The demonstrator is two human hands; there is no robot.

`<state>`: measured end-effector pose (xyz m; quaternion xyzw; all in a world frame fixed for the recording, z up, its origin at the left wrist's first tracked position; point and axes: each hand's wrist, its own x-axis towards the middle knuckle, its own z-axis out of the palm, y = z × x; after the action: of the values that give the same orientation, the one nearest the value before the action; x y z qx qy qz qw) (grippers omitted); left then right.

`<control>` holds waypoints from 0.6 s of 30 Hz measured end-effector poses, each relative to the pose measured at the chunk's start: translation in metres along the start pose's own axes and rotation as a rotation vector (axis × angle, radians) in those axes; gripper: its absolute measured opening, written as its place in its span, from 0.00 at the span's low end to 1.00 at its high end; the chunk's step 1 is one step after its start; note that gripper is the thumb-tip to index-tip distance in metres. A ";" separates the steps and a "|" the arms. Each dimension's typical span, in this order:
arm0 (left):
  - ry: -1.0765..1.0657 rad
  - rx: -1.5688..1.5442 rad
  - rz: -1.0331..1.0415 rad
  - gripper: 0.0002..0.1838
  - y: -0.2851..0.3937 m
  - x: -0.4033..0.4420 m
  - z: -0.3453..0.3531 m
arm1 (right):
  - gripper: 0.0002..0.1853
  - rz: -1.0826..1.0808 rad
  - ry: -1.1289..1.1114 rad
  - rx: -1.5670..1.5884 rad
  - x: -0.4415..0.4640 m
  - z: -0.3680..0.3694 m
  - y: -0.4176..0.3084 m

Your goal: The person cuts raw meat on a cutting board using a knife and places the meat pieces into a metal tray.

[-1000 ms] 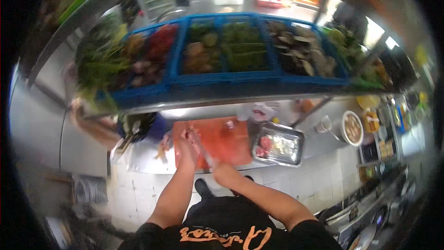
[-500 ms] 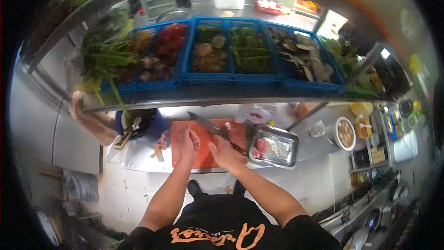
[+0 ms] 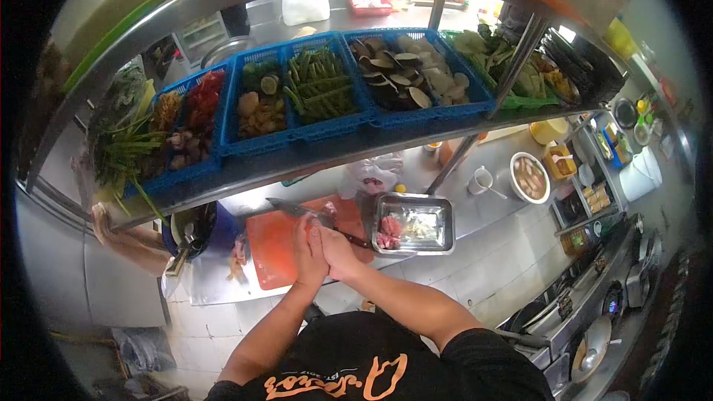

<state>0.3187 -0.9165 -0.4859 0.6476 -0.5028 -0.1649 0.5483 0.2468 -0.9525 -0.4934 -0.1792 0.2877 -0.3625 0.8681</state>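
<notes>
My left hand (image 3: pixel 306 254) and my right hand (image 3: pixel 336 254) are pressed together, palm against palm, above the orange cutting board (image 3: pixel 271 249). Pink meat was in my left palm a moment ago; between the closed hands it is now almost wholly hidden. Just beyond my fingers a knife (image 3: pixel 286 207) lies across the board, its blade toward the left and its dark handle at the right. A small piece of meat (image 3: pixel 330 209) rests near the blade. To the right of the board, a metal tray (image 3: pixel 451 226) holds pink meat (image 3: pixel 389 232) at its left side and pale bits in the middle.
A shelf with blue baskets (image 3: pixel 297 132) of cut vegetables runs above the counter. Behind the tray sits a plastic bag (image 3: pixel 373 172). Scraps (image 3: pixel 238 258) and a dark pot (image 3: pixel 194 229) are at left; a white bowl (image 3: pixel 546 191) and a mug (image 3: pixel 480 180) stand at right.
My hands have come together; before, they were apart, with pink meat in the left palm and the right hand open over the board. My view has turned toward the right.
</notes>
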 end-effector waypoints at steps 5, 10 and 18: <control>-0.159 -0.091 -0.099 0.22 -0.014 -0.009 0.010 | 0.16 -0.377 0.108 -1.205 -0.004 -0.076 -0.079; -0.524 0.059 -0.270 0.25 -0.014 -0.007 0.029 | 0.17 -0.336 0.521 -1.549 -0.001 -0.124 -0.173; -0.715 0.437 -0.224 0.28 -0.016 -0.021 0.102 | 0.16 -0.091 -0.097 -2.137 0.037 -0.185 -0.151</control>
<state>0.2385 -0.9559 -0.5420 0.7009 -0.6111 -0.3270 0.1684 0.0716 -1.1001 -0.5708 -0.8714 0.4143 0.0529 0.2573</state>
